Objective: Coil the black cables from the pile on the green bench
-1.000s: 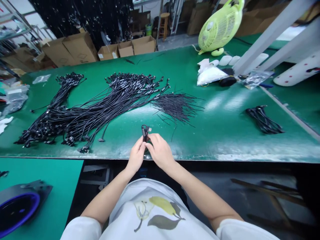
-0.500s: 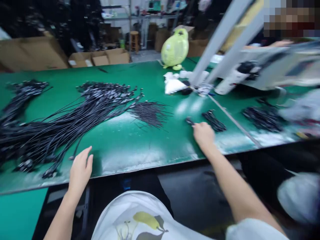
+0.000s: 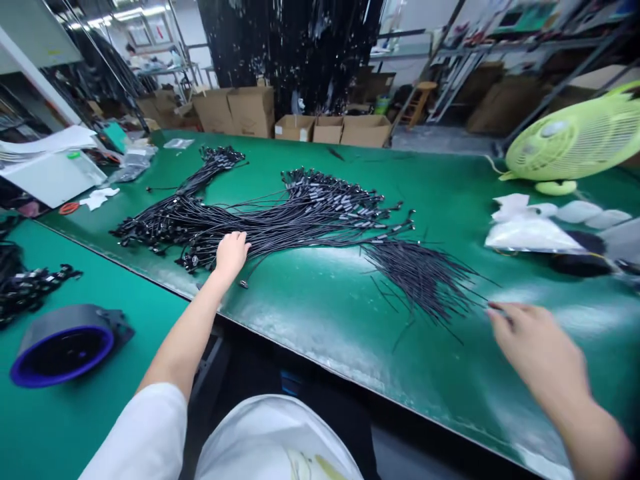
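Note:
A large pile of long black cables with connector ends (image 3: 300,213) lies spread across the green table (image 3: 325,313). My left hand (image 3: 231,253) reaches out and rests on the near edge of this pile, fingers lying on the cables with nothing lifted. A fan of thin black ties (image 3: 425,273) lies to the right of the pile. My right hand (image 3: 535,347) hovers just right of the ties, blurred by motion, fingers stretched toward them and holding nothing.
A lime-green fan (image 3: 575,140) and white bags (image 3: 530,230) sit at the far right. A lower green table on the left holds a black and blue round holder (image 3: 65,343) and more cables (image 3: 25,283). Cardboard boxes (image 3: 250,110) line the far edge.
A second ago both hands held a small coiled cable at the table edge. My right hand carried it off to the right. Now my left hand is on the pile and my right near the ties.

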Available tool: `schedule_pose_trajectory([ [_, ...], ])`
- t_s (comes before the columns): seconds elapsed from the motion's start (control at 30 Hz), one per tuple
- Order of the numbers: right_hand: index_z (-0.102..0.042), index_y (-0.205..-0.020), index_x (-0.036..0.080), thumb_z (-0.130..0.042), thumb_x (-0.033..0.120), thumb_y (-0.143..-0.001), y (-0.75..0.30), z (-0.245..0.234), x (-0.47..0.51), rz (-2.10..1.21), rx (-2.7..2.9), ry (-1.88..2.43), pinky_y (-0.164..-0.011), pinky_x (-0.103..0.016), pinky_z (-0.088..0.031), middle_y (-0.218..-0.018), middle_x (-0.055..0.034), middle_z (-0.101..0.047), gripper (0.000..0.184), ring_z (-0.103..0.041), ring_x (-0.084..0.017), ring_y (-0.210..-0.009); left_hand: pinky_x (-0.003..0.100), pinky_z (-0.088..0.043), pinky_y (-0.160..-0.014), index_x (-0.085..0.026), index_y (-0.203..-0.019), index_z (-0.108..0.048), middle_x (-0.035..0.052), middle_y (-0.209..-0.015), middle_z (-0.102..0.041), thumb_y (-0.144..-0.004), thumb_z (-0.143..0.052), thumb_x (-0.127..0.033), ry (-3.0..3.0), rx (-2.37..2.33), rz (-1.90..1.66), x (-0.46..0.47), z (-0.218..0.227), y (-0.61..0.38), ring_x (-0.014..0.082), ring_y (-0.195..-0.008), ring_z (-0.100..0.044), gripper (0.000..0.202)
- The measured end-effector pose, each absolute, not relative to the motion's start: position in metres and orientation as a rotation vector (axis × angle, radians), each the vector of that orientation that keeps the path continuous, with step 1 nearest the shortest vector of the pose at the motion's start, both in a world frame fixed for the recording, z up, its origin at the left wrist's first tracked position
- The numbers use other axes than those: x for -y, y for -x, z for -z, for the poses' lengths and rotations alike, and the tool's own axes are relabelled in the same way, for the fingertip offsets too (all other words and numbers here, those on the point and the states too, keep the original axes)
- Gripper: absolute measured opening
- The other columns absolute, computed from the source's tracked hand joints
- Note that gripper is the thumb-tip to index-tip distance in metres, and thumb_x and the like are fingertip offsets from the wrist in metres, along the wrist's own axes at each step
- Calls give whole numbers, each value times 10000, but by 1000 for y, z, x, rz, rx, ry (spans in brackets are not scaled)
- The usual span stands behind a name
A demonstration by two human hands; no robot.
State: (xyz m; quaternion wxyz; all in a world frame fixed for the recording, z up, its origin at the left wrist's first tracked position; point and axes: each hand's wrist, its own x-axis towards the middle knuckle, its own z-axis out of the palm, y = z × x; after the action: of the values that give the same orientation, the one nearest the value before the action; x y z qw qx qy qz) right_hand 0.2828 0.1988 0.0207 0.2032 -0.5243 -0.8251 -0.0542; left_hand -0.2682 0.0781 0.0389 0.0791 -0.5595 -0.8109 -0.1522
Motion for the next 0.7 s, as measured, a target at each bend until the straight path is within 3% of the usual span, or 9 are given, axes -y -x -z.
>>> schedule_pose_trajectory([
  [0.1, -668, -954, 266, -338, 414, -943, -215, -33, -192, 66, 2348, 1383, -700, -443, -516, -1031, -154, -632, 362, -641, -310, -859, 396, -455, -882, -133, -980, -644, 163, -1011, -652, -922, -446, -182, 1731, 2405, 490, -98, -50, 269, 283, -1007, -585, 212],
  [0.17, -639, -1090, 232, -368, 393, -946, -163, -46, -183, 6, 2380, 1210, -779, -404, -533, -1093, -128, -624, 346, -644, -273, -934, 350, -463, -868, -146, -1025, -613, 136, -1014, -653, -945, -399, -180, 1804, 2347, 589, -92, -57, 250, 241, -976, -601, 231],
  [0.23, -516, -1312, 192, -407, 392, -944, -106, -60, -176, 15, 2416, 1054, -848, -375, -522, -1265, -147, -548, 433, -604, -256, -1061, 301, -477, -811, -162, -1104, -573, 89, -941, -667, -968, -351, -192, 1989, 2264, 788, -74, -67, 222, 195, -875, -629, 262],
  [0.3, -430, -1399, 181, -447, 379, -935, -54, -75, -181, 62, 2557, 911, -902, -362, -490, -1374, -159, -477, 504, -546, -257, -1163, 286, -476, -780, -196, -1123, -577, 54, -895, -677, -967, -375, -234, 2308, 2132, 934, -49, -80, 198, 182, -826, -639, 258],
  [0.4, -608, -1180, 140, -379, 247, -947, -8, -100, -212, 125, 2784, 1055, -781, -322, -468, -1097, -159, -641, 344, -614, -239, -953, 273, -466, -766, -224, -1131, -607, 36, -909, -681, -941, -447, -283, 2454, 2206, 1061, -15, -99, 193, 179, -843, -633, 256],
  [0.47, -629, -1110, 93, -344, 219, -950, -5, -115, -239, 152, 2738, 1210, -709, -316, -440, -977, -177, -665, 351, -617, -239, -846, 255, -456, -686, -218, -1140, -615, 14, -815, -655, -931, -464, -313, 2335, 2468, 1243, 1, -107, 208, 151, -728, -597, 274],
  [0.57, -629, -1121, 136, -417, 335, -953, -24, -130, -265, 139, 2538, 1331, -673, -295, -412, -994, -142, -685, 336, -612, -226, -827, 216, -376, -515, -168, -1045, -640, -12, -692, -564, -900, -510, -374, 2106, 2775, 1707, 14, -106, 235, 96, -543, -457, 284],
  [0.7, -691, -867, 194, -456, 422, -936, -44, -134, -233, 69, 2610, 1379, -633, -300, -403, -857, -85, -708, 334, -621, -226, -759, 166, -276, -427, -140, -907, -628, -42, -629, -475, -818, -639, -409, 1844, 2758, 2489, 14, -100, 240, 45, -469, -358, 284],
])
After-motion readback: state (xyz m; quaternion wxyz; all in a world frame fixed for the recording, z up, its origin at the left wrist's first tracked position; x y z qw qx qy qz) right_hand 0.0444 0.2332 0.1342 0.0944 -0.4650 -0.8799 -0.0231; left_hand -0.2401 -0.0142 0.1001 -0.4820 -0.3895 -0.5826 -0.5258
